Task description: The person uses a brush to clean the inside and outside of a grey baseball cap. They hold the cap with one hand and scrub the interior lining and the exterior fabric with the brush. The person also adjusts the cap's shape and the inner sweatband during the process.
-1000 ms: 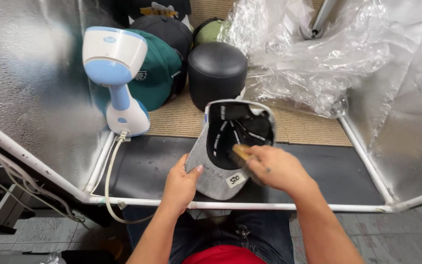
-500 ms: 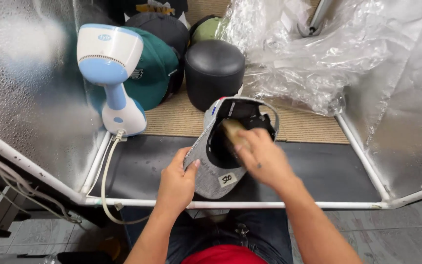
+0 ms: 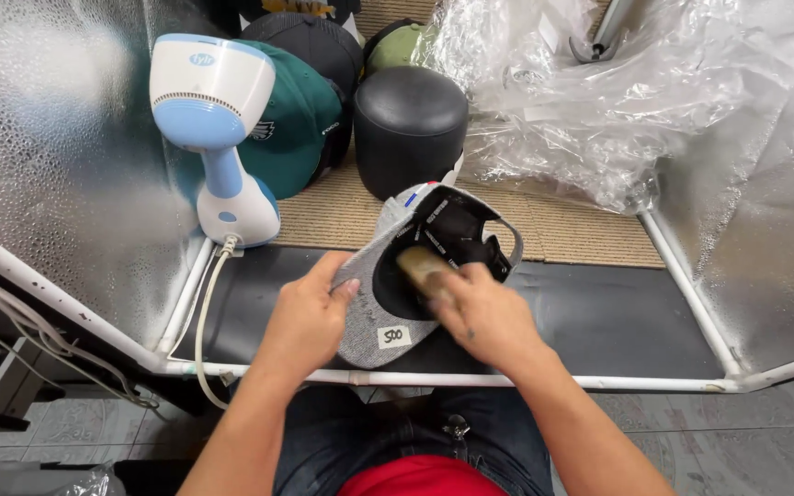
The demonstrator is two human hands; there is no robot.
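A grey cap lies upside down at the front of the table, on a black mat, its brim toward the person and its dark inside facing up. A small white sticker sits on the underside of the brim.

The left hand is closed on the left edge of the cap, thumb on top at the rim and fingers curled under the brim. The right hand is folded around a small tan brush whose end pokes out past the fingers and lies over the cap's dark lining. The brush is blurred, so its exact shape cannot be told, nor whether it touches the lining.

Behind the mat runs a strip of woven tan matting. On it, just behind the cap, stands a round black block. To its left lies a green cap, with a black cap behind it and an olive cap beside that one. A white and blue handheld steamer stands upright at the left, in front of the green cap, and its white cord runs down along the white frame of the table. Crumpled clear plastic sheet is heaped at the back right. Silver reflective walls close in both sides.
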